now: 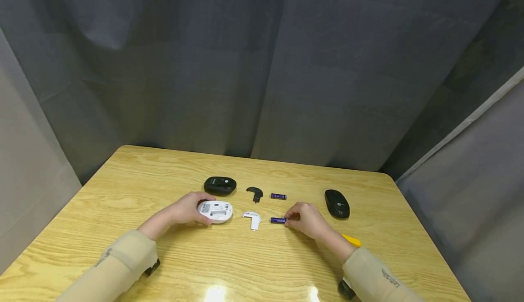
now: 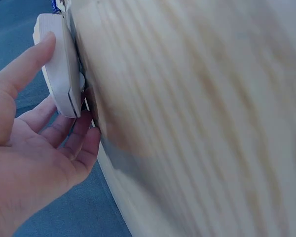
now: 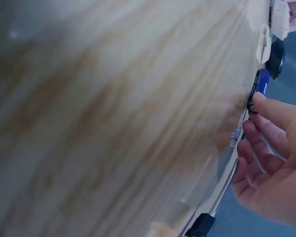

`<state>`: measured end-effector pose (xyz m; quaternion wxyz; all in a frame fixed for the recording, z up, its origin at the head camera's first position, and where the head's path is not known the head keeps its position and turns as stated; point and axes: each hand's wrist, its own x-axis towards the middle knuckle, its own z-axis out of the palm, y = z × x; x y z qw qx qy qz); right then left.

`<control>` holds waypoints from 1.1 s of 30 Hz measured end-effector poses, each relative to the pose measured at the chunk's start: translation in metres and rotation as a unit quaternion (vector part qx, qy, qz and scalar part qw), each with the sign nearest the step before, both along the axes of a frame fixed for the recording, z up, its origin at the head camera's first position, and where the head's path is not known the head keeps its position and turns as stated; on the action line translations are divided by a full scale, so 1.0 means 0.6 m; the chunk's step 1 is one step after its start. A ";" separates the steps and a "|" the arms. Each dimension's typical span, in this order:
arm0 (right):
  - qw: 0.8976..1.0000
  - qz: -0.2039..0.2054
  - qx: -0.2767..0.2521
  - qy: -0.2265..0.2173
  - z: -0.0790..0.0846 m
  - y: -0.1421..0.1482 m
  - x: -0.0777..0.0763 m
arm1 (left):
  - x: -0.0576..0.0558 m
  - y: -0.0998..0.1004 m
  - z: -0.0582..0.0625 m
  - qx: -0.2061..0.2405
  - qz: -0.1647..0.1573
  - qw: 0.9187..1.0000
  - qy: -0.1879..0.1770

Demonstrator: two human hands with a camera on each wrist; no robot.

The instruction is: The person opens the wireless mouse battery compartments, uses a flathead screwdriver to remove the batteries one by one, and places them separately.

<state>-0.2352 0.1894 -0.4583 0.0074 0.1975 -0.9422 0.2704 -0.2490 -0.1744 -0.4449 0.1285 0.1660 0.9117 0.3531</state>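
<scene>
In the head view my left hand (image 1: 192,208) holds a white computer mouse (image 1: 216,211), underside up, its battery bay uncovered. The left wrist view shows the thumb on one side of the mouse (image 2: 61,66) and fingers at its other side. My right hand (image 1: 304,220) pinches the end of a blue battery (image 1: 278,220) between thumb and finger, low at the tabletop. That battery (image 3: 260,84) points away from the fingertips in the right wrist view. A white battery cover (image 1: 253,219) lies between the two hands.
Behind the white mouse sits a black mouse (image 1: 219,185), beside a black battery cover (image 1: 255,194) and a second blue battery (image 1: 279,196). Another black mouse (image 1: 337,203) rests at the right. A yellow object (image 1: 352,240) is partly hidden by the right forearm.
</scene>
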 end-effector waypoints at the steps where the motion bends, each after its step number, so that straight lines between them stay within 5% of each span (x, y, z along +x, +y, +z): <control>1: 1.000 0.001 -0.001 -0.001 0.000 0.000 0.000 | 0.000 0.000 0.000 -0.002 0.001 1.000 -0.001; 17: 1.000 0.003 -0.006 -0.008 0.002 0.002 0.003 | 0.008 0.001 0.003 -0.002 0.005 1.000 0.006; 26: 0.999 0.002 -0.017 -0.033 0.015 0.010 0.006 | 0.024 -0.002 0.025 0.011 0.005 1.000 0.023; 33: 0.999 0.035 -0.036 -0.013 0.034 0.023 0.011 | 0.031 0.002 0.044 -0.005 0.008 0.999 0.042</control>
